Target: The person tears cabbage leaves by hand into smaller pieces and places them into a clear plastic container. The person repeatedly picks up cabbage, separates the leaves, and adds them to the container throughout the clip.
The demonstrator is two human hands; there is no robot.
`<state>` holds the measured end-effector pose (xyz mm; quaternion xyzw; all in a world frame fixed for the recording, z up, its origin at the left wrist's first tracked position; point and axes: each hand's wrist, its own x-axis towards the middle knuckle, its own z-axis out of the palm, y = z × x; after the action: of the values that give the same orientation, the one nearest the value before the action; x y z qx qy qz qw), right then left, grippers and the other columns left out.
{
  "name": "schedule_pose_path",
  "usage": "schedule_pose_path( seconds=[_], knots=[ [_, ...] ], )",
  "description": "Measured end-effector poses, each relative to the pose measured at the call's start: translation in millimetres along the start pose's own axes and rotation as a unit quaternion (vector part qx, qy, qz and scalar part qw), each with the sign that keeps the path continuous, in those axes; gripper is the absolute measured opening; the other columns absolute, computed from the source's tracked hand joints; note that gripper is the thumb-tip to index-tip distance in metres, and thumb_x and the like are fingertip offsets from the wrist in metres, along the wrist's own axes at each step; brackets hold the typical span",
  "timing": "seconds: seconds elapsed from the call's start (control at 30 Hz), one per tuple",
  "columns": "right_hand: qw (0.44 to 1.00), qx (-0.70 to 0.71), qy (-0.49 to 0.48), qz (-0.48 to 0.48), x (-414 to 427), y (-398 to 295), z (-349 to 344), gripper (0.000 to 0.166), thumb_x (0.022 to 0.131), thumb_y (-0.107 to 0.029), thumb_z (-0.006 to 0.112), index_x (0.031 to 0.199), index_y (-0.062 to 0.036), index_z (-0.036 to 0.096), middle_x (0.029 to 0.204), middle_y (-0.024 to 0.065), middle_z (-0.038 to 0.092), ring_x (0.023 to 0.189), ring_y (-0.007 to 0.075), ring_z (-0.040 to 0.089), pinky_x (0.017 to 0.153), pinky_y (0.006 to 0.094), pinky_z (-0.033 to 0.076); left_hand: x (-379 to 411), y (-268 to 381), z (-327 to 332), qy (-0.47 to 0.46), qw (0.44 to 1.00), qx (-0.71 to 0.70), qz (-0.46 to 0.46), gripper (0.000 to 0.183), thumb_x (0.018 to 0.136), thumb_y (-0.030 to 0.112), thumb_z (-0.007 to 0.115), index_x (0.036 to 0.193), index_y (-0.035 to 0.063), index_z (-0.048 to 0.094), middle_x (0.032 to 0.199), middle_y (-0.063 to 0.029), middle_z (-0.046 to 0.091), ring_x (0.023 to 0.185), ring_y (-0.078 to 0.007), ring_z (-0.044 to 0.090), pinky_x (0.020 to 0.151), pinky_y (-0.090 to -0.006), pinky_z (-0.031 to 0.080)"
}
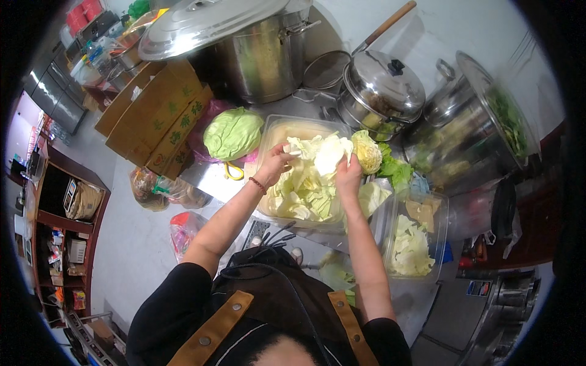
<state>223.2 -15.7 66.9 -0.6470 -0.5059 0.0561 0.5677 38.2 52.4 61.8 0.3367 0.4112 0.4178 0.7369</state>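
Both my hands are over a clear plastic tub [277,120] heaped with torn cabbage leaves [304,190]. My left hand [274,165], with a beaded bracelet at the wrist, touches the edge of a pale leaf piece at the tub's left side; its exact grip is hard to tell. My right hand [348,173] is closed on a whitish cabbage leaf [330,153] above the heap. A whole green cabbage [233,133] lies left of the tub. Just beyond my right hand is a partly stripped, yellowish cabbage head [367,153].
Yellow-handled scissors [234,171] lie near the cabbage, beside a cardboard box [158,114]. Behind stand a large lidded steel pot [261,64] and a smaller lidded pot [384,87]. At right are another big pot [462,128] and a second clear tub [443,228] with leaves.
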Motion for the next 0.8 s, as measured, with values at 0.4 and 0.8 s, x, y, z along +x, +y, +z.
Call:
schedule_pose_path(
  seconds=[0.4, 0.8],
  knots=[
    [0.998, 0.027, -0.032, 0.055, 0, -4, -6, 0.02, 0.077, -0.009, 0.047, 0.092, 0.0021, 0.054, 0.076, 0.0221, 0.059, 0.073, 0.0385, 0.057, 0.065, 0.0415, 0.044, 4, 10, -5, -0.058, 0.976, 0.18, 0.104, 0.012, 0.077, 0.002, 0.053, 0.088, -0.0004, 0.056, 0.071, -0.0043, 0.058, 0.061, -0.0089, 0.054, 0.053, -0.0219, 0.042],
    [0.997, -0.029, -0.04, 0.057, -8, -37, 0, 0.016, 0.078, -0.013, 0.051, 0.085, 0.0016, 0.049, 0.069, 0.0231, 0.056, 0.066, 0.0412, 0.054, 0.058, 0.045, 0.041, -10, -9, 10, 0.058, 0.675, 0.598, 0.429, 0.047, 0.077, 0.027, 0.058, 0.111, -0.0027, 0.045, 0.104, -0.0242, 0.049, 0.086, -0.035, 0.053, 0.076, -0.0369, 0.043]
  ],
)
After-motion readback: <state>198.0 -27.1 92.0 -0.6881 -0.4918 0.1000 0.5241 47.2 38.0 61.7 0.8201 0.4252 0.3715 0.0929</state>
